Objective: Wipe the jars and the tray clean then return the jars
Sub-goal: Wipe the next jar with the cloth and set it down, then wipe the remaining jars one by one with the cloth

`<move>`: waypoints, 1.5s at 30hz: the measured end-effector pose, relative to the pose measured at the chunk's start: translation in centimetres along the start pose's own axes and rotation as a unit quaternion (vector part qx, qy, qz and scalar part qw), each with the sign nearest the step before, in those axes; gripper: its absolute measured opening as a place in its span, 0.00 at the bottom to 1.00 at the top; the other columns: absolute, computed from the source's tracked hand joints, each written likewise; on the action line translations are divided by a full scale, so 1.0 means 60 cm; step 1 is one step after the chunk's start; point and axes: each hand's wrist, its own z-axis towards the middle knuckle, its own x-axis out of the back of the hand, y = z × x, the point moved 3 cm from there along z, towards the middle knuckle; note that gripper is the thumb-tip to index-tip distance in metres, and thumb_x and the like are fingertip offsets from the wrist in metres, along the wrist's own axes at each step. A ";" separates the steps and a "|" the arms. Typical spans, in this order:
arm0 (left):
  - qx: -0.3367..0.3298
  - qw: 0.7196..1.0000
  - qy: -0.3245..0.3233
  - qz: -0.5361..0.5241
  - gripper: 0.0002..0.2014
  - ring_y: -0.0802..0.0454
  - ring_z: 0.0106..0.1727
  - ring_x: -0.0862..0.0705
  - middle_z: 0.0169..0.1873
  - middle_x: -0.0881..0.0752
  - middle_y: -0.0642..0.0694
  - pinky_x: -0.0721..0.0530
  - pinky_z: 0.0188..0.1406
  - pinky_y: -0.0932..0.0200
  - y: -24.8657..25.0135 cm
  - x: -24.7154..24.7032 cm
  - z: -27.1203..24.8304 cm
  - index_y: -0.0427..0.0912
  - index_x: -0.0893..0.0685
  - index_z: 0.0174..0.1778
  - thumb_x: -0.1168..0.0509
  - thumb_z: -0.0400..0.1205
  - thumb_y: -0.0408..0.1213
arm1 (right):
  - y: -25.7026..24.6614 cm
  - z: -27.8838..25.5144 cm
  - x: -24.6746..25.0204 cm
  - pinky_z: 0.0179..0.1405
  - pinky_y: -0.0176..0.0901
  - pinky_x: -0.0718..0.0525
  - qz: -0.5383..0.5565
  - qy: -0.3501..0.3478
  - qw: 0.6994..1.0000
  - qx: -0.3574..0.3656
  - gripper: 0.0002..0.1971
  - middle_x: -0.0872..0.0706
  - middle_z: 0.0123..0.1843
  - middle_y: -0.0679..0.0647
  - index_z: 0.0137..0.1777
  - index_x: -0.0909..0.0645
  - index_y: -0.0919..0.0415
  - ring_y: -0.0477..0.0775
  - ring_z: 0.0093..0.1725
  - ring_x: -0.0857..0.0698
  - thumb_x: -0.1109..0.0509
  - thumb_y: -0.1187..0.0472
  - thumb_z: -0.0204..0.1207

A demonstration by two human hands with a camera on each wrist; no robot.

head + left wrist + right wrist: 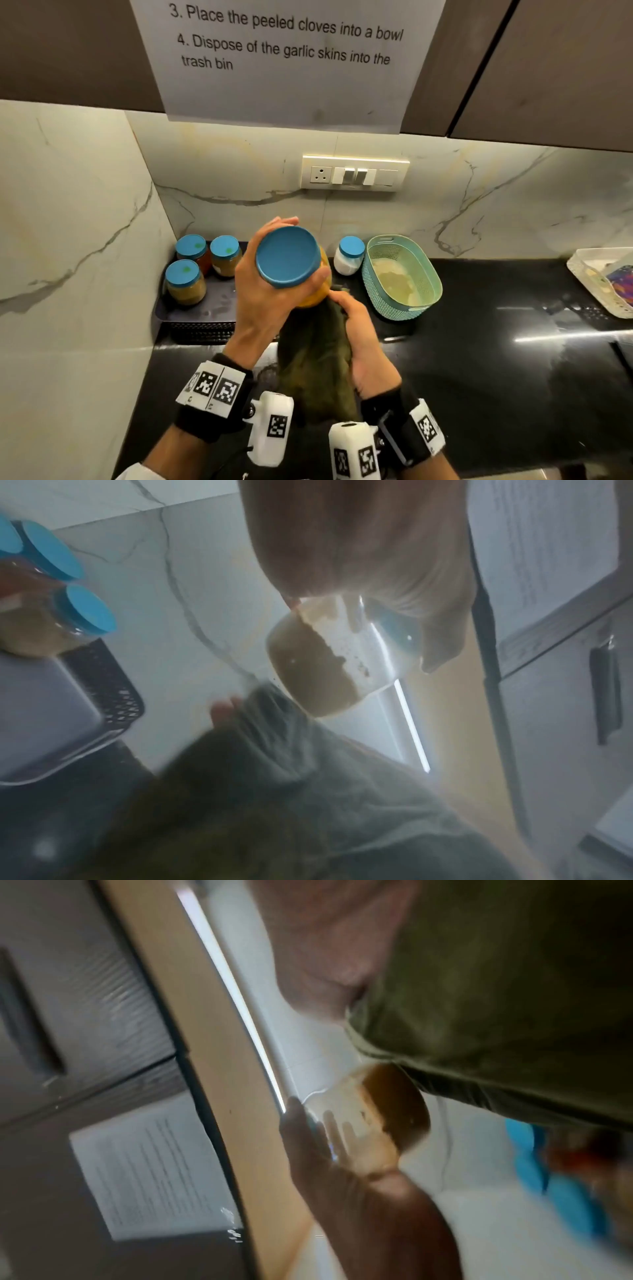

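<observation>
The green cloth (315,363) hangs nearest, bunched in the right hand (363,346), fingers curled round it. Left hand (263,291) fingers wrap the jar (291,257) by its blue lid, held up over the bench (479,342) w/ the cloth at its bottom. Hold the lid tight & turn the jar, rubbing all round. Tray (191,313) w/ 3 jars waits at left.

Blue-lidded jars (185,281), dark-green cloth (315,363), teal basket (402,277), veined marble wall (68,219)
</observation>
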 end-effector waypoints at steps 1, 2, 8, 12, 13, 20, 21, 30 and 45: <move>0.004 1.000 -0.010 0.017 0.39 0.48 0.72 0.17 0.70 0.15 0.46 0.18 0.72 0.57 -0.017 -0.006 -0.007 0.38 0.20 0.73 0.16 0.69 0.50 | -0.008 0.003 0.022 0.45 0.52 0.06 -0.021 0.051 0.998 0.037 0.21 0.06 0.47 0.68 0.45 0.05 0.64 0.67 0.44 0.06 0.35 0.52 0.84; 0.007 0.999 -0.017 0.037 0.40 0.47 0.71 0.16 0.69 0.15 0.46 0.17 0.73 0.54 -0.034 -0.012 -0.014 0.40 0.20 0.73 0.15 0.68 0.52 | -0.016 0.007 0.043 0.48 0.55 0.08 -0.046 0.098 0.991 0.073 0.20 0.06 0.48 0.69 0.47 0.06 0.65 0.70 0.47 0.06 0.33 0.49 0.81; 0.031 0.981 -0.078 0.175 0.39 0.54 0.61 0.20 0.59 0.17 0.51 0.14 0.60 0.52 -0.121 -0.077 -0.054 0.47 0.18 0.64 0.19 0.64 0.66 | -0.053 0.010 0.140 0.61 0.56 0.11 -0.040 0.214 0.965 0.146 0.13 0.05 0.55 0.64 0.58 0.11 0.59 0.66 0.57 0.08 0.33 0.51 0.88; 0.023 0.944 -0.146 0.294 0.39 0.53 0.52 0.22 0.51 0.18 0.51 0.13 0.48 0.49 -0.176 -0.121 -0.067 0.47 0.18 0.58 0.24 0.63 0.74 | -0.062 0.006 0.181 0.45 0.49 0.10 0.012 0.210 0.971 0.118 0.11 0.05 0.39 0.59 0.50 0.11 0.62 0.59 0.39 0.08 0.33 0.57 0.86; 0.028 0.937 -0.156 0.311 0.39 0.52 0.51 0.22 0.50 0.19 0.51 0.13 0.47 0.48 -0.191 -0.132 -0.069 0.47 0.18 0.57 0.25 0.62 0.74 | -0.063 0.005 0.190 0.42 0.47 0.09 0.015 0.210 0.971 0.109 0.09 0.06 0.37 0.59 0.49 0.11 0.63 0.59 0.36 0.08 0.31 0.60 0.84; 0.117 0.918 -0.186 0.331 0.42 0.50 0.53 0.22 0.52 0.18 0.51 0.14 0.48 0.45 -0.296 -0.197 -0.057 0.48 0.20 0.58 0.26 0.57 0.76 | -0.083 0.051 0.256 0.41 0.50 0.10 -0.084 0.290 0.947 0.112 0.17 0.09 0.50 0.67 0.61 0.16 0.70 0.66 0.47 0.10 0.29 0.76 0.71; 0.128 0.917 -0.187 0.328 0.42 0.50 0.54 0.22 0.52 0.18 0.52 0.15 0.49 0.45 -0.312 -0.213 -0.050 0.50 0.20 0.58 0.23 0.56 0.74 | -0.095 0.064 0.263 0.41 0.49 0.11 -0.093 0.290 0.946 0.113 0.19 0.09 0.52 0.67 0.63 0.17 0.70 0.67 0.49 0.09 0.29 0.76 0.71; 0.190 0.918 -0.145 0.317 0.39 0.42 0.56 0.21 0.54 0.17 0.44 0.16 0.53 0.44 -0.417 -0.286 -0.007 0.41 0.18 0.58 0.10 0.55 0.52 | -0.139 0.111 0.307 0.60 0.63 0.10 -0.126 0.286 0.940 0.137 0.17 0.07 0.55 0.64 0.61 0.13 0.67 0.68 0.56 0.08 0.27 0.72 0.71; 0.137 0.935 -0.139 0.295 0.45 0.41 0.68 0.21 0.68 0.23 0.44 0.19 0.61 0.40 -0.462 -0.329 0.010 0.42 0.25 0.70 0.18 0.62 0.60 | -0.211 0.208 0.264 0.66 0.67 0.12 -0.172 0.260 0.938 0.154 0.16 0.13 0.60 0.64 0.57 0.24 0.61 0.64 0.61 0.12 0.25 0.66 0.72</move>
